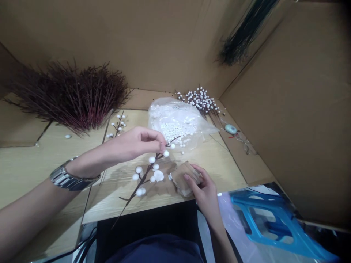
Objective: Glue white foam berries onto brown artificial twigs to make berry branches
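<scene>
My left hand (134, 144) pinches the upper part of a thin dark twig (142, 178) that carries several white beads, and holds it slanted over the table. A metal watch (68, 177) sits on that wrist. My right hand (204, 188) rests near the table's front edge, fingers closed round a small brownish block (183, 178). Just behind the hands lies a clear plastic bag (181, 122) with many loose white beads.
A heap of bare dark red twigs (74, 95) lies at the back left. Finished beaded twigs (200, 99) lie at the back right, one more (118, 125) in the middle. Cardboard walls (296, 102) enclose the wooden table (33, 160). A blue plastic object (274, 223) sits lower right.
</scene>
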`<state>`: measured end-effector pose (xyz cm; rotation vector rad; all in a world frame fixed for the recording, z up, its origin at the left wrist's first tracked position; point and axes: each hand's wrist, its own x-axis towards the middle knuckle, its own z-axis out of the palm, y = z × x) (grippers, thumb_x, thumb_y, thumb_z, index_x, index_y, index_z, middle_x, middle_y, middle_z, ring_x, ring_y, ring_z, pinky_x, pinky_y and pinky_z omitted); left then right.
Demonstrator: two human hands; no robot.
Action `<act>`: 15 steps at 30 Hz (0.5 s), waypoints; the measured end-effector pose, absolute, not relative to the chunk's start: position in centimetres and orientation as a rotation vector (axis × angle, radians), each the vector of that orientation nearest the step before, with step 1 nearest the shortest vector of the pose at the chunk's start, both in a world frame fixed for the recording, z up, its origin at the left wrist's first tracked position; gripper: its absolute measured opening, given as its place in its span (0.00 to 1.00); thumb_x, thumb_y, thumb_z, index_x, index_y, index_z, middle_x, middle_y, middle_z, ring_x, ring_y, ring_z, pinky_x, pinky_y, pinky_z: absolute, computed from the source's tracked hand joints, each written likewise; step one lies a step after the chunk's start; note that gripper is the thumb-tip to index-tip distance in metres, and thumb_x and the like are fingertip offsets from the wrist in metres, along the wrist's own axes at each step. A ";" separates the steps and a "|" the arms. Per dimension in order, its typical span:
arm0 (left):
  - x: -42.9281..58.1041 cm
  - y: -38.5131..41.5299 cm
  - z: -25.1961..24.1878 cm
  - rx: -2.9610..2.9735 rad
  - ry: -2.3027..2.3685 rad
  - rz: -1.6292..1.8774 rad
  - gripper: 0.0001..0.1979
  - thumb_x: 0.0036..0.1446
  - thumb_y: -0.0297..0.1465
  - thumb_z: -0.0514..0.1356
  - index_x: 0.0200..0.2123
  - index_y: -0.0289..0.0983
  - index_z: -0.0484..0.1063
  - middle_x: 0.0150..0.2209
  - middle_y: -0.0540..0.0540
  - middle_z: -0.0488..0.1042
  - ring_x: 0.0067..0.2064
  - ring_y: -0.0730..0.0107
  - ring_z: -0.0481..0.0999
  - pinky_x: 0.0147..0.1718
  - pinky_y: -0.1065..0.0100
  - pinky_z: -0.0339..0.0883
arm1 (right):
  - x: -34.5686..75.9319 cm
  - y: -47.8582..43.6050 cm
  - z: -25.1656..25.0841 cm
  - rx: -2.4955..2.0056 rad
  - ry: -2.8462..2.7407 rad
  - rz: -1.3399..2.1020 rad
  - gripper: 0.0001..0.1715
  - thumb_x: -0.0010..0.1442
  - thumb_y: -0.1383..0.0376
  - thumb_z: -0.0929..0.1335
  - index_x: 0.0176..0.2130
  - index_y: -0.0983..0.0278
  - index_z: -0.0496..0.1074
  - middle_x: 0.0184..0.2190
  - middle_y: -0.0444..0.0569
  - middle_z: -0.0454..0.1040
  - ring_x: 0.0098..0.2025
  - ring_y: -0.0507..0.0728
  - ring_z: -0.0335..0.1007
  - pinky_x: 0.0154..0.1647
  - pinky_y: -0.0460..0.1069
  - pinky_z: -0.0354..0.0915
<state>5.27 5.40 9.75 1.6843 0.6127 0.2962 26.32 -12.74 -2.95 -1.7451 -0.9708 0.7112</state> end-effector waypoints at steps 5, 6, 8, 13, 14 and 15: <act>5.3 5.6 9.4 1.662 0.608 0.287 0.10 0.60 0.34 0.63 0.27 0.40 0.76 0.28 0.55 0.72 0.35 0.70 0.70 0.38 0.70 0.60 | 26.7 -13.2 -3.3 -1.884 -1.187 0.563 0.29 0.63 0.54 0.70 0.60 0.61 0.70 0.52 0.56 0.77 0.49 0.63 0.76 0.51 0.61 0.72; 5.3 5.5 9.5 1.664 0.609 0.285 0.09 0.60 0.33 0.63 0.27 0.40 0.76 0.28 0.55 0.72 0.34 0.70 0.70 0.38 0.70 0.60 | 26.9 -13.2 -3.3 -1.906 -1.237 0.467 0.32 0.64 0.54 0.70 0.63 0.60 0.67 0.54 0.57 0.75 0.49 0.63 0.75 0.51 0.61 0.72; 5.4 5.5 9.7 1.673 0.602 0.282 0.09 0.59 0.33 0.62 0.26 0.40 0.76 0.27 0.55 0.72 0.33 0.70 0.69 0.37 0.69 0.60 | 27.5 -12.7 -3.1 -1.931 -1.317 0.270 0.33 0.65 0.54 0.69 0.66 0.59 0.64 0.57 0.58 0.70 0.51 0.63 0.72 0.51 0.61 0.71; 5.8 5.1 10.2 1.680 0.573 0.255 0.10 0.58 0.33 0.62 0.24 0.39 0.73 0.26 0.53 0.70 0.30 0.70 0.67 0.34 0.69 0.60 | 29.7 -9.2 -2.1 -1.950 -1.515 0.171 0.15 0.68 0.60 0.66 0.49 0.64 0.76 0.44 0.56 0.75 0.47 0.63 0.73 0.52 0.59 0.70; 5.8 5.0 10.2 1.671 0.571 0.243 0.10 0.58 0.34 0.62 0.25 0.39 0.73 0.27 0.53 0.71 0.31 0.70 0.68 0.33 0.69 0.60 | 30.0 -8.4 -2.0 -1.940 -1.553 0.193 0.14 0.67 0.61 0.66 0.48 0.64 0.76 0.42 0.55 0.76 0.46 0.62 0.73 0.52 0.58 0.70; 5.8 4.9 10.1 1.657 0.568 0.231 0.10 0.58 0.34 0.62 0.26 0.39 0.74 0.27 0.53 0.71 0.31 0.70 0.68 0.33 0.69 0.60 | 30.2 -7.6 -2.0 -1.928 -1.588 0.213 0.12 0.67 0.62 0.66 0.47 0.63 0.76 0.42 0.54 0.77 0.45 0.62 0.74 0.51 0.57 0.69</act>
